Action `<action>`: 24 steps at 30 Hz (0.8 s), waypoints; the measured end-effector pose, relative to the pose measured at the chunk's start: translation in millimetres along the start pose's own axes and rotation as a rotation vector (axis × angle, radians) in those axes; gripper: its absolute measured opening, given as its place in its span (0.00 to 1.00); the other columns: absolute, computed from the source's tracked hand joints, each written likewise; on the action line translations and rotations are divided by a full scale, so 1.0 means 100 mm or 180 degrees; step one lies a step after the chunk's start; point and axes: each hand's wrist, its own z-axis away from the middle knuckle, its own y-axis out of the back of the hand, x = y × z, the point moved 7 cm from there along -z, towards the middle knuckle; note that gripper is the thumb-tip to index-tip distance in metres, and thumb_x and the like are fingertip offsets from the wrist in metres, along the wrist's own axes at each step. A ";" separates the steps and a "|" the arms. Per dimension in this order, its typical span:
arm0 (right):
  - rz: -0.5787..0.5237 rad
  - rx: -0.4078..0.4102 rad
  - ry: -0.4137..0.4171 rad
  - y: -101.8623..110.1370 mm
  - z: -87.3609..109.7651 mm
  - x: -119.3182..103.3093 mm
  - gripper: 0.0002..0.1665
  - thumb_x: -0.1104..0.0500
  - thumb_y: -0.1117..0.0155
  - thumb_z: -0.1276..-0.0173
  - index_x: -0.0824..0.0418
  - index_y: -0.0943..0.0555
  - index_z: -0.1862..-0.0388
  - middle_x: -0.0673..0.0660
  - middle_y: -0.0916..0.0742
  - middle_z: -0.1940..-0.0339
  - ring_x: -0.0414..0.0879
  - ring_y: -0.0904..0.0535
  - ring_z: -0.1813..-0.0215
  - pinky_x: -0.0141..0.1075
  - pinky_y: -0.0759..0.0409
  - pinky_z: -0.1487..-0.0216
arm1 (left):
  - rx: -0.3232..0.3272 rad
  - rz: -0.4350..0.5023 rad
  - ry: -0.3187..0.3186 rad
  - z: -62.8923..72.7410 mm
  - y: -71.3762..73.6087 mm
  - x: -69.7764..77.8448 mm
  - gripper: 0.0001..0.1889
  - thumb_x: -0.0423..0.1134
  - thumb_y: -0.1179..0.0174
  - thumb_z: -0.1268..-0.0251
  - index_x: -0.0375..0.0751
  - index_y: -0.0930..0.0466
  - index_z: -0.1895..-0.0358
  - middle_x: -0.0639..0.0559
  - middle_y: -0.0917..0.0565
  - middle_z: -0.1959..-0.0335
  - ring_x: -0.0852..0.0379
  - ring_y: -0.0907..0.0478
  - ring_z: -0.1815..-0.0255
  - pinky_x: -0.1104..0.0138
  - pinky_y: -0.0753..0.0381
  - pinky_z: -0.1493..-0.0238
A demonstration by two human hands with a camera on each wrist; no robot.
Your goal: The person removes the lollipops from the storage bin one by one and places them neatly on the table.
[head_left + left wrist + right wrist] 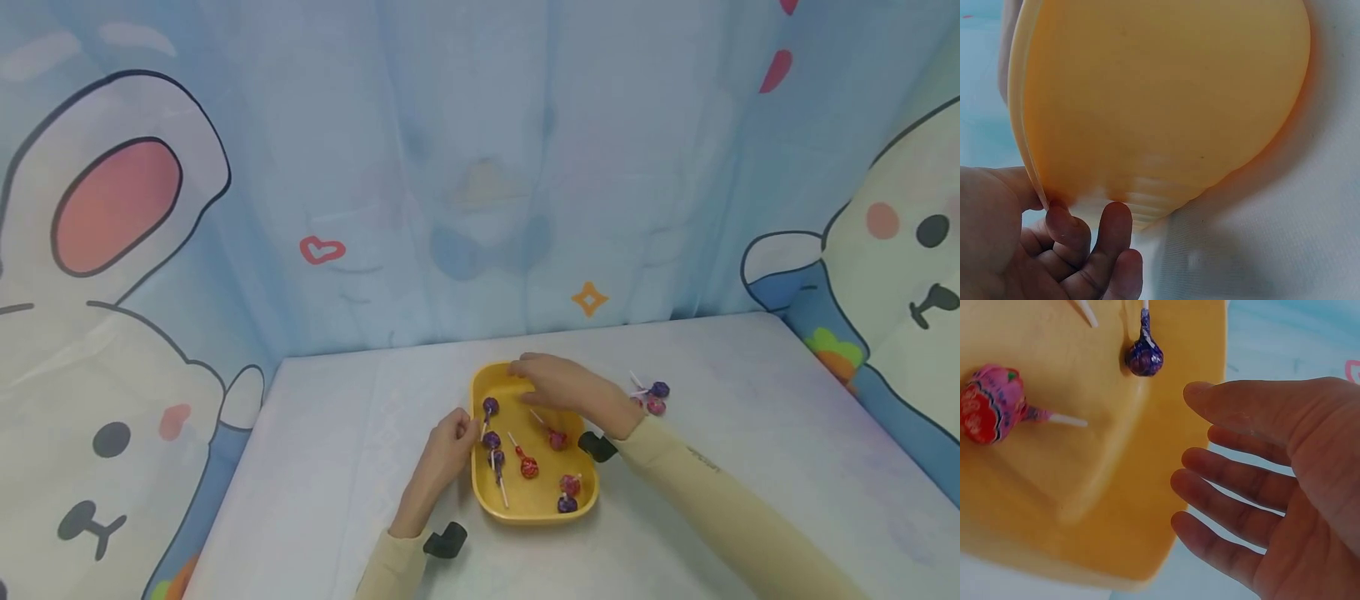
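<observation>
A yellow plastic tray (531, 498) holds several wrapped lollipops, among them a red one (528, 467) near the middle and a purple one (491, 406) by the left wall. My left hand (444, 457) pinches the tray's left rim; in the left wrist view its fingers lie against the outer wall (1166, 94) of the tray. Over the tray's far right part is my right hand (568, 390), fingers extended and holding nothing. The right wrist view has a purple lollipop (1145, 359) and a pink one (991, 406) lying in the tray beyond the fingertips.
Several more lollipops (657, 397) lie on the white tabletop (337, 467) right of the tray, partly hidden by my right wrist. A blue curtain (480, 167) printed with cartoon animals hangs behind the table.
</observation>
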 end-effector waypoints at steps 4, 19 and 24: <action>-0.0058 -0.0108 -0.0027 -0.06 -0.07 -0.03 0.25 0.57 0.33 0.30 0.65 0.23 0.37 0.61 0.16 0.47 0.49 0.19 0.50 0.43 0.21 0.44 | -0.0008 -0.0004 0.0008 0.00 0.00 0.01 0.12 0.46 0.50 0.22 0.45 0.31 0.66 0.56 0.32 0.77 0.59 0.33 0.76 0.70 0.35 0.75; -0.0162 -0.0350 -0.0026 -0.29 -0.26 -0.15 0.20 0.60 0.36 0.28 0.64 0.22 0.39 0.59 0.14 0.45 0.51 0.18 0.44 0.44 0.21 0.40 | -0.0001 -0.0013 -0.0013 -0.01 0.01 0.01 0.12 0.46 0.50 0.22 0.45 0.31 0.66 0.56 0.32 0.77 0.60 0.33 0.76 0.70 0.36 0.76; -0.0148 -0.0355 -0.0075 -0.35 -0.33 -0.18 0.17 0.58 0.34 0.29 0.61 0.20 0.43 0.54 0.13 0.54 0.44 0.19 0.55 0.40 0.20 0.47 | 0.0010 0.0003 -0.0035 -0.02 0.01 0.00 0.12 0.46 0.49 0.23 0.44 0.31 0.67 0.56 0.32 0.78 0.60 0.33 0.76 0.71 0.36 0.76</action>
